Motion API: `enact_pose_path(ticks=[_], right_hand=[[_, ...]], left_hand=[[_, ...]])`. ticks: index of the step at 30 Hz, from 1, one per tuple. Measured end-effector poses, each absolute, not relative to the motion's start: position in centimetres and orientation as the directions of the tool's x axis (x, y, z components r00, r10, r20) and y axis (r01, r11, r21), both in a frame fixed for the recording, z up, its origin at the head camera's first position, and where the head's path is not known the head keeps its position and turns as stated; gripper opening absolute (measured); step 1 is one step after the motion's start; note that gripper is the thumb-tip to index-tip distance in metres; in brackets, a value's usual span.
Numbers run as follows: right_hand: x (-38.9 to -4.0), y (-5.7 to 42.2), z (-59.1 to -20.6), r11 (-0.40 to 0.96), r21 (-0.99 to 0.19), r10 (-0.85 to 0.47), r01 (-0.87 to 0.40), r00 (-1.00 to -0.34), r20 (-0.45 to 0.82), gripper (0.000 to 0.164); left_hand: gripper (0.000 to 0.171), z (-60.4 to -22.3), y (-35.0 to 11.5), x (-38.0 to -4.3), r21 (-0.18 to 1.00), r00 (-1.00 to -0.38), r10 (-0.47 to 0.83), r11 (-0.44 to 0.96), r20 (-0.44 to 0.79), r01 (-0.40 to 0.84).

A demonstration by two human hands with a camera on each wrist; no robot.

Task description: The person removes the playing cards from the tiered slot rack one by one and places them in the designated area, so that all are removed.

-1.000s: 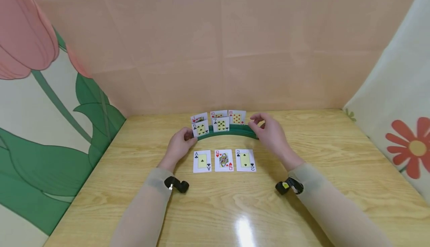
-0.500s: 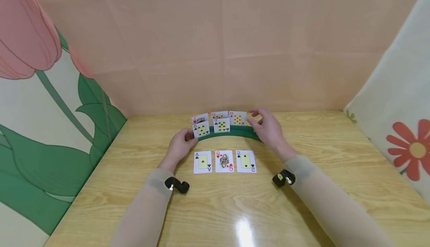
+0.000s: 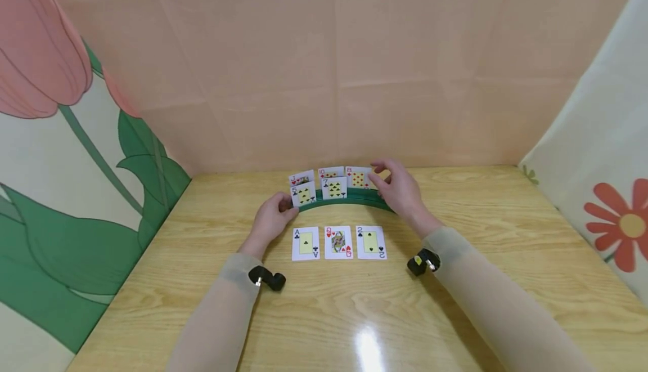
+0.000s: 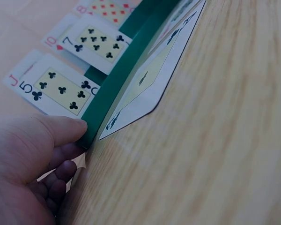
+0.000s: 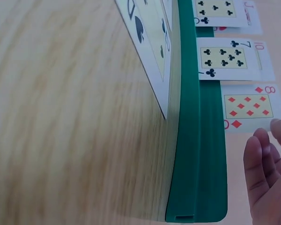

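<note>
A curved green card holder (image 3: 356, 198) stands on the table with playing cards upright in two rows. At its left end my left hand (image 3: 272, 214) grips the rim, thumb in front, beside the five of clubs (image 3: 304, 194). My right hand (image 3: 402, 192) is at the right edge of the eight of diamonds (image 3: 358, 177), fingers bent and thumb apart from the index finger. One fingertip (image 5: 275, 125) overlaps the card's edge in the right wrist view; whether it touches, I cannot tell. The seven of clubs (image 3: 334, 188) partly covers a red ten (image 3: 331, 173).
Face up before the holder lie the ace of clubs (image 3: 306, 243), the queen of hearts (image 3: 338, 242) and the two of spades (image 3: 371, 242). A red jack (image 3: 302, 178) stands behind the five. A pink cloth wall (image 3: 354, 79) closes the table's far side.
My right hand has moved left, from the holder's right end to the edge of the eight of diamonds. The left hand keeps its place on the holder.
</note>
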State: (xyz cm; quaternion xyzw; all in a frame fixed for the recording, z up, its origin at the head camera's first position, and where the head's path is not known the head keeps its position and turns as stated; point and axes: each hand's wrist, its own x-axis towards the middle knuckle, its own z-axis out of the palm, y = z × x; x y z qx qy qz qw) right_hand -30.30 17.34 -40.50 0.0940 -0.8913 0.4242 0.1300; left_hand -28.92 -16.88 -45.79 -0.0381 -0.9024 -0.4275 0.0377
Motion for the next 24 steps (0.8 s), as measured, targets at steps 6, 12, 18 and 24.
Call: enact_pose_path(ticks=[6, 12, 18, 24], right_hand=[[-30.5, 16.9, -40.32, 0.567, -0.781, -0.041, -0.262, -0.956, 0.292, 0.033], [-30.6, 16.55, -40.27, 0.567, -0.782, -0.036, -0.259, -0.956, 0.291, 0.024], [-30.38, 16.52, -40.17, 0.563, -0.78, -0.043, -0.274, -0.952, 0.303, 0.022], [-30.18, 16.48, -40.15, 0.55, -0.79, -0.041, -0.27, -0.954, 0.297, 0.019]], left_hand=[[0.029, -45.71, -16.93, -28.9, 0.769, -0.994, 0.039, 0.631, 0.107, 0.107], [0.029, -45.73, -16.89, -28.86, 0.773, -0.994, 0.036, 0.626, 0.104, 0.104], [0.029, -45.75, -16.9, -28.88, 0.78, -0.994, 0.036, 0.617, 0.103, 0.103], [0.03, -45.82, -16.87, -28.98, 0.782, -0.995, 0.036, 0.616, 0.093, 0.096]])
